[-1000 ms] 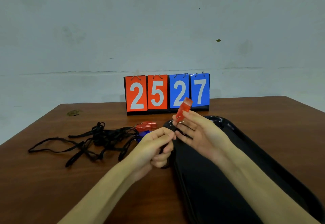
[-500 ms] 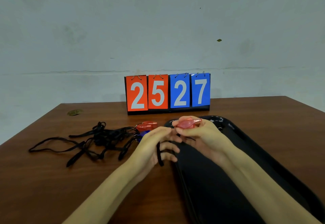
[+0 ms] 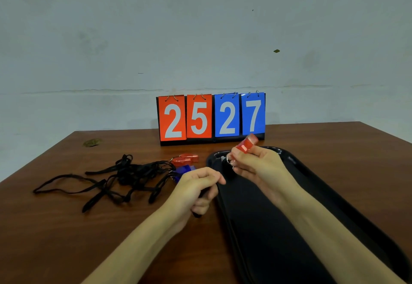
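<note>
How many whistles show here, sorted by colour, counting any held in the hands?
Red: 2, one red whistle pinched in the right hand, a second red whistle lying on the table.
Blue: 1, a blue whistle on the table by the left hand, which grips a black cord.
Total: 3.

We see a red whistle point(image 3: 247, 143) in our right hand point(image 3: 256, 167); beyond our left hand point(image 3: 196, 190), a second red whistle point(image 3: 185, 159), a blue whistle point(image 3: 184, 170), black lanyards point(image 3: 124, 179).
</note>
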{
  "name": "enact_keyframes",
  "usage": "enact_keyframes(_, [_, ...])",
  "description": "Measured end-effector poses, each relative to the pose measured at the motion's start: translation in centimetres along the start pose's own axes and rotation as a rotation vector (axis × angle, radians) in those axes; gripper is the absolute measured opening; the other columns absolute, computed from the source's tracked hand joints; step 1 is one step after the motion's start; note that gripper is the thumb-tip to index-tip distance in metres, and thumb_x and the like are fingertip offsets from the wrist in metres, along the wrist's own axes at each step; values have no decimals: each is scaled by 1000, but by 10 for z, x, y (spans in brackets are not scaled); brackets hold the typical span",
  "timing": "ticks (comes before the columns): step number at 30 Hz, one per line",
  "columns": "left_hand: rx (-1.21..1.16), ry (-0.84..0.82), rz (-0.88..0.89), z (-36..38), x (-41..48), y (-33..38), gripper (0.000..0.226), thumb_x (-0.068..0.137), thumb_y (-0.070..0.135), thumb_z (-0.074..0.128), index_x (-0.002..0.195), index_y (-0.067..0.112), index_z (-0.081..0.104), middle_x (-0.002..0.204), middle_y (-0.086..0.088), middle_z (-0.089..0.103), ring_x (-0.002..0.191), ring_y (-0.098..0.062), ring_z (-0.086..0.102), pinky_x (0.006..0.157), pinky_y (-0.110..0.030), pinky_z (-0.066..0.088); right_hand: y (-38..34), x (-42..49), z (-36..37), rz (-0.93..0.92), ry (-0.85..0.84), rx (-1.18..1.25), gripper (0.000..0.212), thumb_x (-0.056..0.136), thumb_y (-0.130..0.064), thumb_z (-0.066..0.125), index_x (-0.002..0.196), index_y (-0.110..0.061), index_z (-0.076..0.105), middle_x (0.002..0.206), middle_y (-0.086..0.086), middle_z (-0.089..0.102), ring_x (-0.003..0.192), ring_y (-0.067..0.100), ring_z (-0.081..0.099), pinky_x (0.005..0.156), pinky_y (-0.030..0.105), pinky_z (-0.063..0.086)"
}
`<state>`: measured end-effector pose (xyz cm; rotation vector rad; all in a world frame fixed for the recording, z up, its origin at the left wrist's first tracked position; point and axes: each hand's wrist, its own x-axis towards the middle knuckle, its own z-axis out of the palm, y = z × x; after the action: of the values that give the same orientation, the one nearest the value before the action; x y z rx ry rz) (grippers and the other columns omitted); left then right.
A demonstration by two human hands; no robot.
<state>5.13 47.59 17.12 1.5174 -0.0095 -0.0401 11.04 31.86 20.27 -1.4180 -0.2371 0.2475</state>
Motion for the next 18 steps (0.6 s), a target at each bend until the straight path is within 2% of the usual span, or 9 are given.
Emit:
enact_keyframes(4, [71,-31,-53,0,-1,2,29,91,30,55,96,3,65,55,-1,48,37,-7,28,37,-20,19,1,3,-3,-76,130,-74,24,86,-27,63,100,-9,70,73,-1,63,71,10,56,79,28,51])
enact_keyframes(7, [111,8,-62,-8,0,7,28,88,29,60,95,3,67,54,-1,49,38,-7,28,39,-20,18,-1,7,-4,-87,161,-208,24,92,-27,54,101,-9,67,75,0,57,72,10,52,78,28,49])
enact_keyframes(9, [204,75,-22,-15,0,13,19,86,24,64,91,7,69,55,1,52,39,-7,33,39,-17,22,-3,7,-5,-74,109,-340,23,95,-21,50,104,-6,64,81,0,58,78,10,53,80,27,48])
enact_keyframes(11, [362,170,68,-21,1,18,8,85,20,66,86,14,70,55,7,59,42,-1,47,43,-11,33,-2,7,-7,-121,50,-546,20,94,-21,51,105,-11,65,80,-5,59,76,6,53,77,24,46])
enact_keyframes(14, [478,209,218,-26,2,23,8,84,20,66,82,27,69,73,16,69,72,10,61,67,-8,41,1,4,-5,-215,18,-919,15,90,-30,58,84,-20,68,68,-11,58,62,1,51,60,15,36])
enact_keyframes(16, [529,177,288,-27,1,25,10,83,20,66,82,30,68,81,18,69,84,9,61,71,-8,44,4,5,-2,-199,-69,-1019,14,88,-32,60,80,-23,67,69,-10,61,66,1,55,64,16,41])
enact_keyframes(18, [537,162,336,-28,1,24,10,83,21,65,82,30,68,83,17,69,86,9,60,70,-3,43,6,4,1,-179,-216,-1040,10,89,-27,60,85,-23,68,76,-8,67,72,3,62,72,19,50])
